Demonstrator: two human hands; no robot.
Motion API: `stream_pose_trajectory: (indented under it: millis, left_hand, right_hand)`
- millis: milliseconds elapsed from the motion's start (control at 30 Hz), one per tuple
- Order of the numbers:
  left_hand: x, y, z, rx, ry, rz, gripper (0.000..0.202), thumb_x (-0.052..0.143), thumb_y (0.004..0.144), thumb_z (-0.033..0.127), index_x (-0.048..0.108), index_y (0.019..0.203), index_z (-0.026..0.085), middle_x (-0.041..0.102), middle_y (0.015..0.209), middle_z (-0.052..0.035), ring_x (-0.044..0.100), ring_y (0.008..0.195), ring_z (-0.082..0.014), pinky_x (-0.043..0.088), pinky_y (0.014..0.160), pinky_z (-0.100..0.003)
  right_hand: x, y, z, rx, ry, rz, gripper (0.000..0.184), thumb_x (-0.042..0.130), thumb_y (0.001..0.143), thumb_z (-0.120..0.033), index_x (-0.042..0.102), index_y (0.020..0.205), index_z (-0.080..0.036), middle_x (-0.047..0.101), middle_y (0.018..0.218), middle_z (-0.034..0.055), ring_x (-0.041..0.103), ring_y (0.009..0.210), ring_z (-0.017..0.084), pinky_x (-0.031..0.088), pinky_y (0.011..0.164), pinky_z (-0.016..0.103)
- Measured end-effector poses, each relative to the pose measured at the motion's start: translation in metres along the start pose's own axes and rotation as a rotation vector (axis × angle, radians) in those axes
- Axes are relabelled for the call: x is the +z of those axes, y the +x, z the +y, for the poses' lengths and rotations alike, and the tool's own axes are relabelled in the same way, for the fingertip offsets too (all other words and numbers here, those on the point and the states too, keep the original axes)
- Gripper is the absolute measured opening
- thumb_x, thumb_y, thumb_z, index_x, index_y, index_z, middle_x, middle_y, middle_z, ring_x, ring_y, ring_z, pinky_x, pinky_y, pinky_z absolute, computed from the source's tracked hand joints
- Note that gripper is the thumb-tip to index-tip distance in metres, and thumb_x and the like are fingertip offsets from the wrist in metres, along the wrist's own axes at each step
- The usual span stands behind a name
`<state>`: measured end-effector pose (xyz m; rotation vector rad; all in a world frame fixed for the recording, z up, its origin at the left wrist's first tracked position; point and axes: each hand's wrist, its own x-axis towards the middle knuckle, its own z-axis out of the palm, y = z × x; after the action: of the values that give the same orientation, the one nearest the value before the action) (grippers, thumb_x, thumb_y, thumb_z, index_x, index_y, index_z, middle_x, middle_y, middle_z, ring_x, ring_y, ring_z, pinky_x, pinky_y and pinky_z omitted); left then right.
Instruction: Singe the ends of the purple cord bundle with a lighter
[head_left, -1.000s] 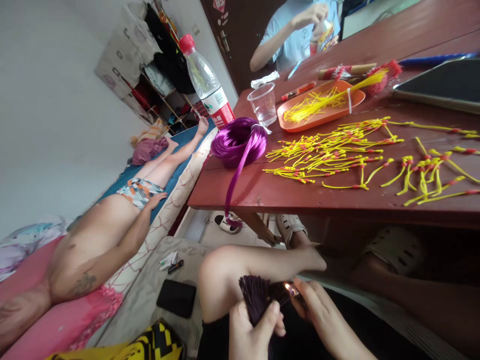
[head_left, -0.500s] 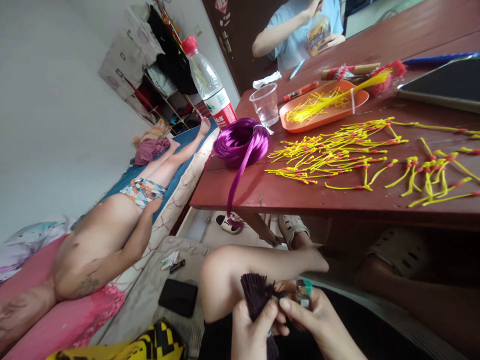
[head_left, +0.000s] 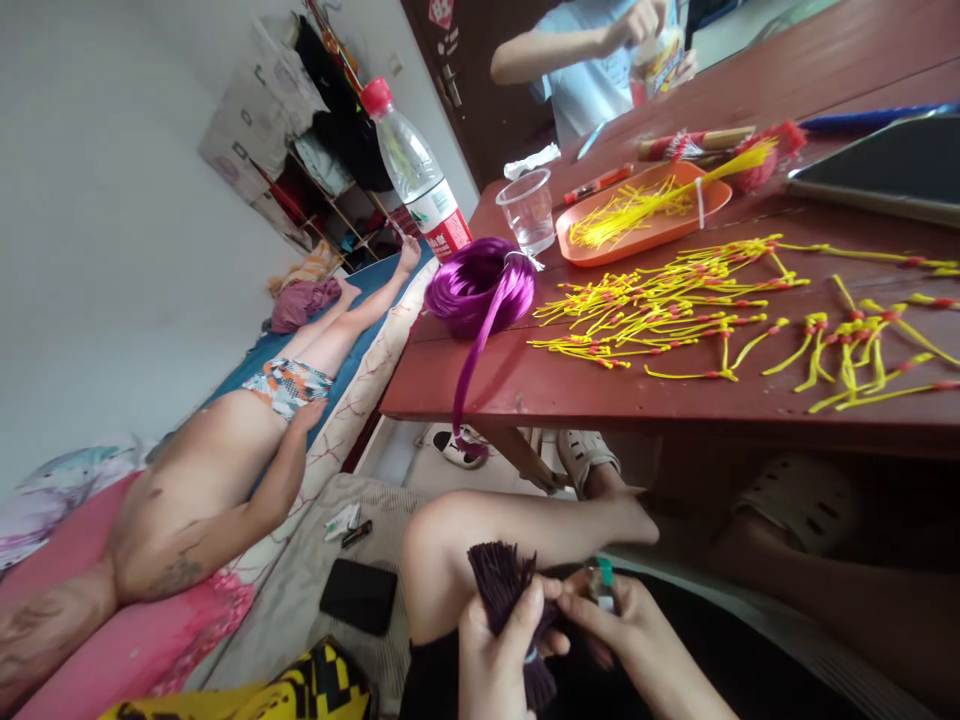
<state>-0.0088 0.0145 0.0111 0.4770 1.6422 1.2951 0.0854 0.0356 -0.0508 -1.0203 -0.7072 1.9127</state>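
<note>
My left hand (head_left: 495, 640) is closed around a thick bundle of dark purple cords (head_left: 501, 580), tied by a thin pale band. The cut ends fan out above my thumb. Beside it, my right hand (head_left: 630, 630) pinches with thumb and finger close to the bundle. Tucked in that same hand is a small green-topped object that looks like a lighter (head_left: 603, 578). Whatever sits between the pinching fingertips is too small to make out. Both hands are over my lap, below the table edge.
On the red-brown table (head_left: 637, 405) lie a purple cord coil (head_left: 480, 290), knotted yellow cords (head_left: 675, 290), an orange tray (head_left: 600, 250), a plastic cup (head_left: 529, 210), a bottle (head_left: 412, 170) and a tablet (head_left: 885, 165). A person (head_left: 592, 80) sits across; another person (head_left: 202, 470) lies on the bed.
My left hand and the cord bundle have shifted slightly left and tilted. My right hand stays close by. The person across has moved a hand above the container they hold.
</note>
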Motion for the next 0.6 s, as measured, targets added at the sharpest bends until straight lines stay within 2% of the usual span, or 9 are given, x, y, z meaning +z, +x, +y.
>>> stream_pose_trajectory:
  millis: [133, 233, 367, 467, 600]
  left_hand:
    - [-0.001, 0.0, -0.002, -0.064, 0.005, -0.046, 0.024, 0.076, 0.049, 0.031, 0.065, 0.054, 0.01, 0.062, 0.047, -0.0033, 0.05, 0.034, -0.0081, 0.04, 0.034, -0.016]
    - [-0.001, 0.0, -0.005, -0.096, 0.044, -0.112, 0.027, 0.077, 0.047, 0.032, 0.066, 0.054, 0.009, 0.058, 0.043, -0.0022, 0.049, 0.035, -0.0081, 0.04, 0.033, -0.016]
    - [0.0, -0.001, -0.007, -0.117, 0.071, -0.196, 0.03, 0.077, 0.046, 0.034, 0.067, 0.058, 0.008, 0.057, 0.042, -0.0018, 0.049, 0.035, -0.0084, 0.041, 0.034, -0.018]
    - [0.0, -0.002, -0.006, -0.12, 0.082, -0.187, 0.03, 0.076, 0.047, 0.036, 0.066, 0.054, 0.008, 0.058, 0.043, -0.0021, 0.05, 0.034, -0.0084, 0.041, 0.036, -0.018]
    - [0.0, -0.001, -0.005, -0.112, 0.101, -0.145, 0.031, 0.076, 0.047, 0.037, 0.065, 0.051, 0.008, 0.057, 0.044, -0.0019, 0.051, 0.035, -0.0087, 0.042, 0.038, -0.018]
  right_hand:
    - [-0.005, -0.003, -0.012, -0.169, -0.095, 0.146, 0.025, 0.064, 0.062, -0.037, 0.064, 0.067, -0.013, 0.053, 0.059, -0.0003, 0.044, 0.045, 0.01, 0.032, 0.04, 0.02]
    - [-0.002, -0.008, -0.021, -0.225, -0.036, 0.062, 0.02, 0.068, 0.059, -0.033, 0.064, 0.062, -0.014, 0.052, 0.06, -0.0005, 0.052, 0.051, 0.014, 0.04, 0.045, 0.023]
    - [0.007, -0.01, -0.02, -0.113, 0.126, -0.075, 0.021, 0.069, 0.06, -0.033, 0.056, 0.058, -0.016, 0.047, 0.046, -0.0057, 0.047, 0.034, 0.01, 0.039, 0.035, 0.022]
    - [0.009, -0.01, -0.019, -0.043, 0.199, -0.136, 0.028, 0.068, 0.061, -0.038, 0.05, 0.053, -0.017, 0.046, 0.038, -0.0063, 0.045, 0.031, 0.01, 0.039, 0.035, 0.021]
    - [0.008, -0.01, -0.021, -0.017, 0.238, -0.16, 0.032, 0.067, 0.061, -0.041, 0.049, 0.051, -0.016, 0.049, 0.039, -0.0044, 0.046, 0.033, 0.009, 0.039, 0.037, 0.021]
